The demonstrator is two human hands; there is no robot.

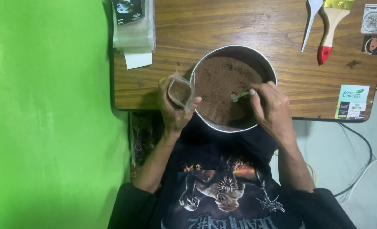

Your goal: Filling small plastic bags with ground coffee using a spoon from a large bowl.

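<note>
A round metal bowl full of brown powder sits at the near edge of a wooden table. My left hand holds a small clear plastic pouch, part-filled with the brown powder, upright beside the bowl's left rim. My right hand pinches a small pale plastic spoon, with its tip over the powder inside the bowl.
A stack of clear pouches with a dark printed packet lies at the table's far left corner. A white spoon and a paintbrush with a red-tipped handle lie at the far right, near several stickers. Green sheet left; cables on the floor right.
</note>
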